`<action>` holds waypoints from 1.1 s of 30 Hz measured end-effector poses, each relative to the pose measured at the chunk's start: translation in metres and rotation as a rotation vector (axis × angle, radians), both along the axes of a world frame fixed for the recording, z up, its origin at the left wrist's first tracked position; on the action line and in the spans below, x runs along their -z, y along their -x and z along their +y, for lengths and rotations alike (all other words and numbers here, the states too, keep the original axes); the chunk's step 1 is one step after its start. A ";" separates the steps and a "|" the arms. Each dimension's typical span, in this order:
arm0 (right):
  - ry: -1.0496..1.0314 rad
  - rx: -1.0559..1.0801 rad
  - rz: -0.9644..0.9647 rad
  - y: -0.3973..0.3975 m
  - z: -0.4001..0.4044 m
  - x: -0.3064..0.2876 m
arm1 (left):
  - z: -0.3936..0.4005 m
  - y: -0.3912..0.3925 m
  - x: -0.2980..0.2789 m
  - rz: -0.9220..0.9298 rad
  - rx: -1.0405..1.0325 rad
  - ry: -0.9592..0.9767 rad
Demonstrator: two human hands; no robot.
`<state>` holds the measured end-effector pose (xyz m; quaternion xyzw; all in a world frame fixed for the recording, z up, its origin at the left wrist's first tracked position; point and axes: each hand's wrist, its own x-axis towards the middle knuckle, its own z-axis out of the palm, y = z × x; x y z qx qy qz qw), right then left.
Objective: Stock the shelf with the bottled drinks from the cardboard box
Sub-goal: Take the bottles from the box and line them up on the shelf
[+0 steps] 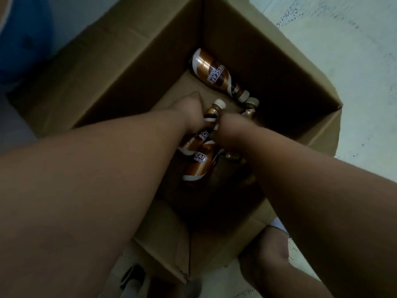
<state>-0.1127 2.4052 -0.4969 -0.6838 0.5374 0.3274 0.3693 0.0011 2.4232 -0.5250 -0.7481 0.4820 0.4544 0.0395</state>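
An open cardboard box (pixel 120 82) stands on the floor, seen from above, with several brown-and-white coffee bottles lying on its bottom. Both my arms reach down into it. My left hand (pixel 190 112) is closed on the white-capped bottle (pixel 211 116), which points away from me. My right hand (pixel 227 127) is closed just to its right, over a gold-capped bottle (pixel 251 105) whose neck sticks out beyond the knuckles. Another bottle (pixel 200 163) lies under my wrists. One more (pixel 211 70) rests alone by the far wall. My fingers are hidden.
The box walls are tall and its flaps stand open all round. A pale floor (pixel 343 50) surrounds it. A blue object (pixel 23 39) sits at the upper left. My knee (pixel 268 257) is by the box's near right corner.
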 end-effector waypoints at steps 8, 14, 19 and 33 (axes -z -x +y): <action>-0.035 0.027 0.005 -0.023 0.008 0.010 | 0.008 -0.024 0.008 0.015 0.062 -0.155; -0.068 0.021 -0.080 -0.015 0.024 -0.034 | 0.035 -0.029 -0.035 0.037 -0.087 -0.004; 0.109 -0.025 -0.099 -0.015 0.037 -0.100 | 0.068 -0.022 -0.102 -0.185 0.060 0.175; 0.697 -0.123 -0.072 -0.089 0.078 -0.366 | 0.125 -0.116 -0.383 -0.131 0.137 0.763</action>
